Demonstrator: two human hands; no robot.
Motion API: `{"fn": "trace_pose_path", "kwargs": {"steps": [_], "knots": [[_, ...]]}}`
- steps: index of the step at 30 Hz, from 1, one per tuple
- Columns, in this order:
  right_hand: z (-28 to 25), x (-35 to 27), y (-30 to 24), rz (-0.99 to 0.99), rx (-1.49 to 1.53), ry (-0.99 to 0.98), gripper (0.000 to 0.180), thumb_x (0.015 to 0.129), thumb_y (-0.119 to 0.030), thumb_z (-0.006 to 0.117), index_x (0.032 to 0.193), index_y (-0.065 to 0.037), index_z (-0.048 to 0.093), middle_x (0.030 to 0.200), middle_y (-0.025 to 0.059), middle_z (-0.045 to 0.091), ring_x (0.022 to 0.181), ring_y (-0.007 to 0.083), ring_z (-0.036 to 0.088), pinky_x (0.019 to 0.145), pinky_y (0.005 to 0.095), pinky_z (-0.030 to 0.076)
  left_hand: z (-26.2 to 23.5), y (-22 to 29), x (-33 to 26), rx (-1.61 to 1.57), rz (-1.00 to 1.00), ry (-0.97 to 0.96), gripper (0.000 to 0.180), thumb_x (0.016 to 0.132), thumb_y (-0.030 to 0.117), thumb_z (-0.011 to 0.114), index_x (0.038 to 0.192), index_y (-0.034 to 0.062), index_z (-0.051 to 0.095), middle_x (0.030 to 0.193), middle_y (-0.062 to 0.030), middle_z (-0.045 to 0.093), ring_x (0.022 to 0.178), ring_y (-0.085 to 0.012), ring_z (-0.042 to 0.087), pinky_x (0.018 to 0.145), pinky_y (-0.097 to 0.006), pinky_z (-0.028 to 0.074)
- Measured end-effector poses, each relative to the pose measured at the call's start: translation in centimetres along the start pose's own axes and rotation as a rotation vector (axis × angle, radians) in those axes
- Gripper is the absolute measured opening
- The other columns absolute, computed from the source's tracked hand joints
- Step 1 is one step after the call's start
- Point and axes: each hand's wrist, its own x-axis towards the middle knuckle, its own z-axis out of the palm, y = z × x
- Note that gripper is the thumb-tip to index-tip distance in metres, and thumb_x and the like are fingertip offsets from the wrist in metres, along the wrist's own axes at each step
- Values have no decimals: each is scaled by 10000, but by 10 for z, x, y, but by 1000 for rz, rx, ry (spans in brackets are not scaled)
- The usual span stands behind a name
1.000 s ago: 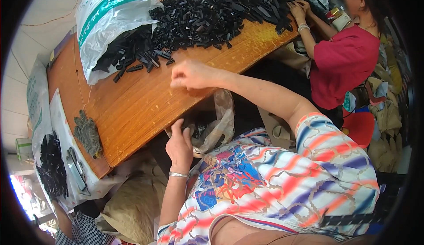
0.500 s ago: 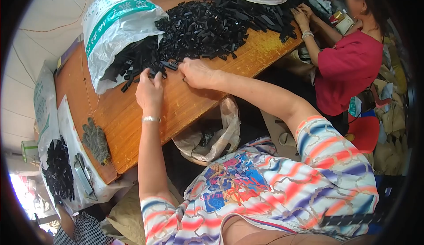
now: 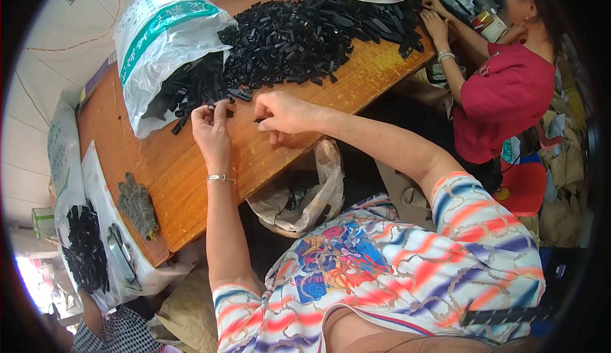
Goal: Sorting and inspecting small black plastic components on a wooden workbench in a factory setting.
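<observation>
My left hand (image 3: 213, 133) is just off the near edge of a heap of small black plastic pieces (image 3: 286, 44), its thumb and fingers pinched on a dark bit, mostly hidden. To its right, my right hand (image 3: 287, 114) is closed, with the dark end of a small black plastic piece (image 3: 258, 121) poking out at the fingertips. Between and beyond the hands, a longer black piece (image 3: 239, 94) lies at the heap's edge. A white and green sack (image 3: 168, 41) lies on its side at the left, black pieces spilling from its mouth.
Below the wooden table's (image 3: 184, 191) near edge stands a bag-lined container (image 3: 273, 216). A grey glove (image 3: 137, 207) lies at the left corner, near another black heap (image 3: 87, 248). A co-worker in red (image 3: 509, 98) handles pieces at the right; a checked sleeve (image 3: 118, 331) shows lower left.
Both hands have drawn back slightly from the heap toward me. My left fingers have closed into a pinch, and my right hand has turned, showing the dark piece. The co-worker's hands shifted a little.
</observation>
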Motion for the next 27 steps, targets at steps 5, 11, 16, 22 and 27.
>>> {"fn": "trace_pose_path", "kwargs": {"steps": [5, 11, 16, 22, 27], "knots": [[11, 10, -18, -179, 80, 104, 142, 849, -74, 635, 920, 36, 580, 685, 62, 620, 502, 93, 569, 447, 227, 440, -3, 20, -33, -386, -331, 71, 232, 931, 202, 591, 1076, 58, 484, 796, -23, 608, 665, -110, 590, 578, -199, 462], [36, 21, -25, -323, 134, 261, 116, 884, -54, 605, 964, 29, 616, 732, 35, 630, 550, 63, 552, 478, 207, 443, -3, 32, -50, -570, -440, 13, 219, 990, 259, 471, 1092, 70, 517, 753, 18, 507, 614, -57, 435, 535, -166, 369], [48, 24, -25, -337, 198, 280, 115, 877, -13, 585, 978, 42, 596, 744, 51, 633, 587, 79, 574, 512, 227, 477, -4, 34, -55, -496, -363, -55, 193, 1007, 235, 425, 1070, 76, 513, 795, 23, 512, 637, -46, 432, 545, -162, 373], [50, 21, -27, -388, 85, 296, 106, 873, -10, 587, 967, 39, 591, 759, 55, 626, 611, 83, 576, 540, 229, 487, 2, 37, -57, -459, -335, -31, 171, 1005, 215, 432, 1069, 78, 512, 790, 29, 511, 639, -34, 425, 546, -154, 358], [51, 22, -19, -390, -12, 310, 106, 877, -25, 596, 965, 31, 581, 790, 53, 623, 649, 87, 576, 578, 229, 490, 3, 37, -59, -409, -311, -39, 171, 1005, 213, 433, 1056, 69, 510, 766, 32, 497, 604, -29, 414, 503, -147, 333]]}}
